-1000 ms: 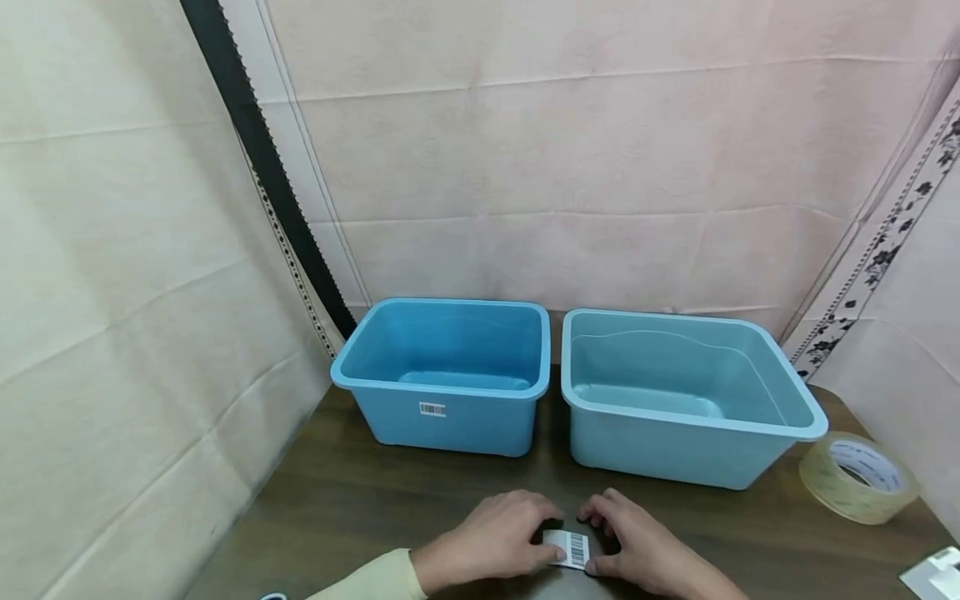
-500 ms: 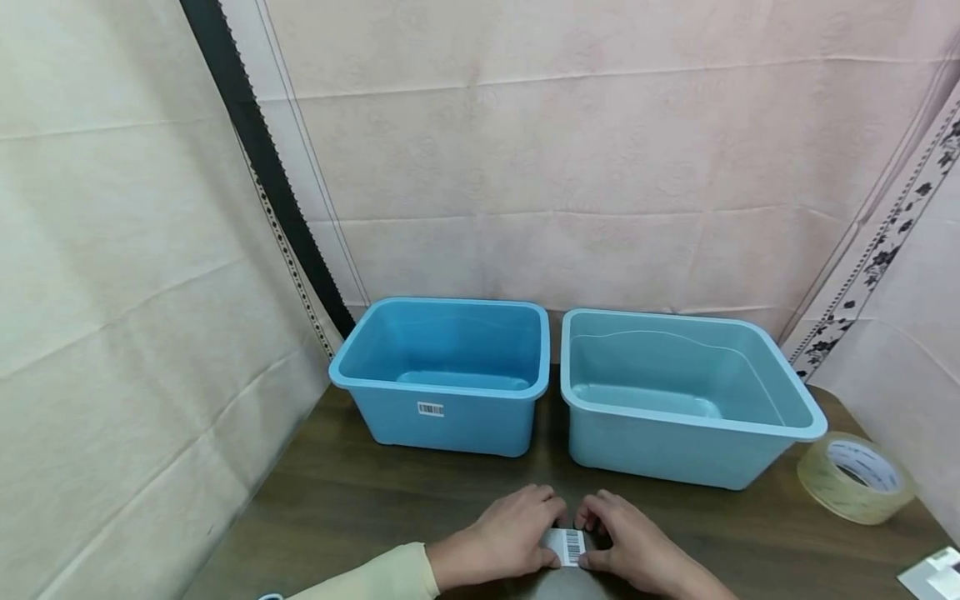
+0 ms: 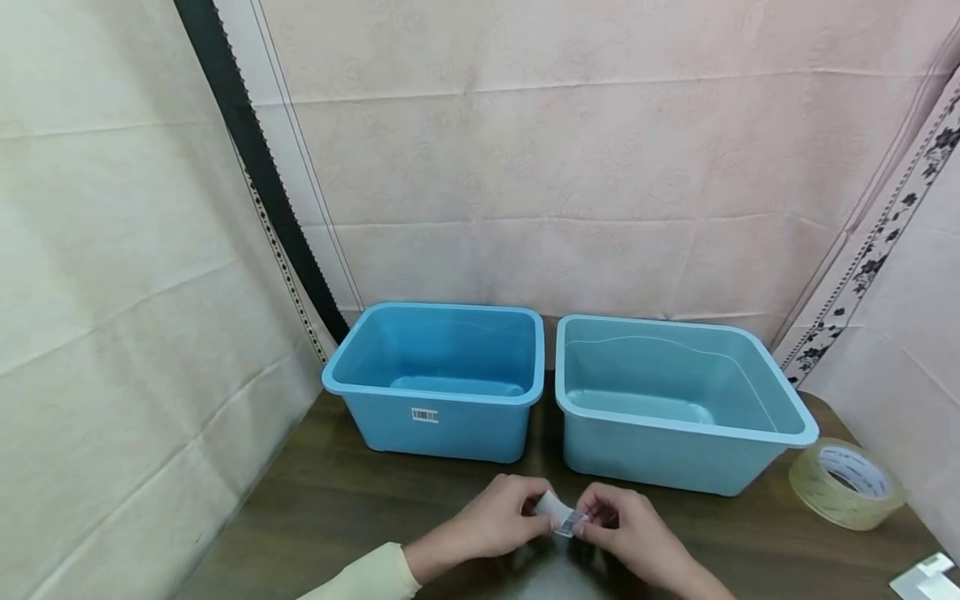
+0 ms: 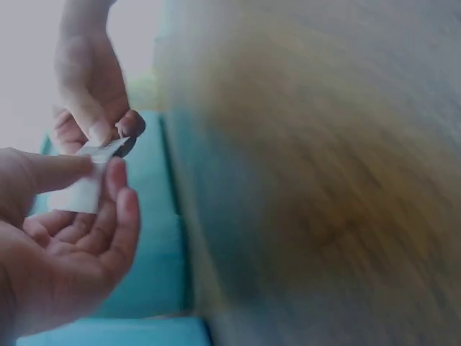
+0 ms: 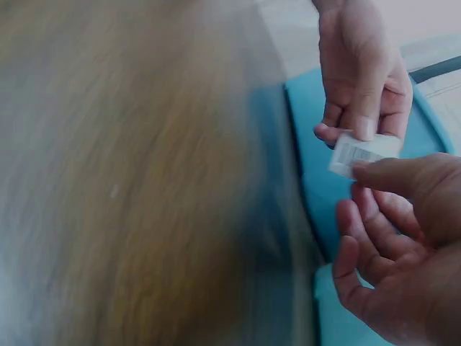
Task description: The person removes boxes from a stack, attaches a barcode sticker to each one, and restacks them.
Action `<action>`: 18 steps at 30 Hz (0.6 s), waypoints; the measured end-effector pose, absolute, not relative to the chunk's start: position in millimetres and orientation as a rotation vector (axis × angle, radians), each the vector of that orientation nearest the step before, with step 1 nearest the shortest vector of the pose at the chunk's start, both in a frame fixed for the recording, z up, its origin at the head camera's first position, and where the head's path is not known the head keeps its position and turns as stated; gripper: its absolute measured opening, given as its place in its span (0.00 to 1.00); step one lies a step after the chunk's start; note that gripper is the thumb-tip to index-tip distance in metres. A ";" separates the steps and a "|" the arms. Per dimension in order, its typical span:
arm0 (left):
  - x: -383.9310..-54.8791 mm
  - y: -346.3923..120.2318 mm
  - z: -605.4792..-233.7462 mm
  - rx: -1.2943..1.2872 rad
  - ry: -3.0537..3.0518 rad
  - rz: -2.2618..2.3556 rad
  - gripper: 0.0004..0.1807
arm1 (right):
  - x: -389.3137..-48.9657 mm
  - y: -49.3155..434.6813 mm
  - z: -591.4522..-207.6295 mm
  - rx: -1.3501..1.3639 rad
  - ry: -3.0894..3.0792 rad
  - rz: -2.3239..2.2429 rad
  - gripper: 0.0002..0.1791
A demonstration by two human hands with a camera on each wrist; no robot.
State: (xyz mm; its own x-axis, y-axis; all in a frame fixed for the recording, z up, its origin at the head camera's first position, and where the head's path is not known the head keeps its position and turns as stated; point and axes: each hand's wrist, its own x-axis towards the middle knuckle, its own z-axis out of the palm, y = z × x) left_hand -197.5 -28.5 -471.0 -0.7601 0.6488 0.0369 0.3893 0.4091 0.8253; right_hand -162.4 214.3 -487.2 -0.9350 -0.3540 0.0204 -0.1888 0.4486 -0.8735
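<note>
Fingers [image 3: 542,506] of both my hands pinch the barcode label [image 3: 558,512] between them. It hangs above the tabletop [image 3: 360,508], before two blue bins [image 3: 442,417].

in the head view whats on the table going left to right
left bin with a barcode sticker, left hand, small barcode label pinched between both hands, right hand, right bin, tape roll, white paper at the edge
</note>
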 end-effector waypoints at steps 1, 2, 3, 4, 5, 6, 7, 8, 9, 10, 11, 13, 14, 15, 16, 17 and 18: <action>-196.0 -30.3 -467.1 0.874 2.329 1.349 0.01 | -160.1 212.4 -483.4 -0.447 2.535 -1.534 0.09; -194.4 -32.0 -463.3 0.850 2.284 1.412 0.02 | -157.5 210.1 -479.5 -0.418 2.538 -1.578 0.10; -192.7 -33.4 -459.4 0.821 2.236 1.474 0.03 | -154.5 207.4 -475.8 -0.384 2.544 -1.622 0.10; -190.8 -34.5 -455.7 0.790 2.192 1.533 0.03 | -151.5 203.7 -471.6 -0.322 2.549 -1.668 0.10; -189.1 -35.5 -452.7 0.766 2.159 1.582 0.04 | -148.5 199.5 -467.6 -0.256 2.565 -1.708 0.11; -187.7 -36.3 -449.9 0.743 2.136 1.622 0.04 | -145.8 194.8 -463.7 -0.189 2.588 -1.741 0.11; -186.5 -37.0 -448.0 0.729 2.118 1.656 0.04 | -143.2 190.0 -460.3 -0.125 2.622 -1.764 0.12; -185.6 -37.2 -446.7 0.716 2.102 1.689 0.05 | -140.7 185.2 -457.4 -0.082 2.665 -1.782 0.13; -185.1 -37.4 -446.0 0.706 2.088 1.717 0.05 | -138.2 180.3 -455.0 -0.042 2.713 -1.796 0.15; -184.8 -37.7 -445.7 0.697 2.074 1.740 0.06 | -135.9 175.5 -452.9 -0.013 2.767 -1.798 0.16; -184.7 -37.7 -445.9 0.685 2.064 1.761 0.06 | -133.6 171.3 -451.4 -0.015 2.826 -1.795 0.16; -184.2 -37.9 -446.2 0.655 2.046 1.800 0.06 | -130.4 164.2 -450.1 -0.032 2.934 -1.773 0.16; -184.0 -38.2 -446.2 0.634 2.034 1.816 0.06 | -129.4 161.1 -449.9 -0.039 2.979 -1.759 0.16; -183.6 -38.7 -446.2 0.617 2.024 1.830 0.06 | -128.8 158.6 -449.8 -0.040 3.013 -1.746 0.16; -183.7 -39.0 -446.1 0.605 2.016 1.841 0.07 | -128.5 156.7 -450.0 -0.033 3.036 -1.738 0.15; -183.6 -39.5 -446.0 0.596 2.011 1.851 0.07 | -128.7 155.1 -450.2 -0.021 3.051 -1.731 0.15; -183.6 -40.2 -445.7 0.591 2.003 1.859 0.07 | -129.2 153.6 -450.6 -0.006 3.063 -1.721 0.15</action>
State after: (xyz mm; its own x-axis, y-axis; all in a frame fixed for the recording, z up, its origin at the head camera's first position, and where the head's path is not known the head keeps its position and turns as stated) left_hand -183.6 -40.2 -445.7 -0.8543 0.5189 0.0305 0.0691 0.0552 0.9961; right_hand -129.2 153.6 -450.6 -0.9316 0.1750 0.3185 -0.1811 0.5363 -0.8243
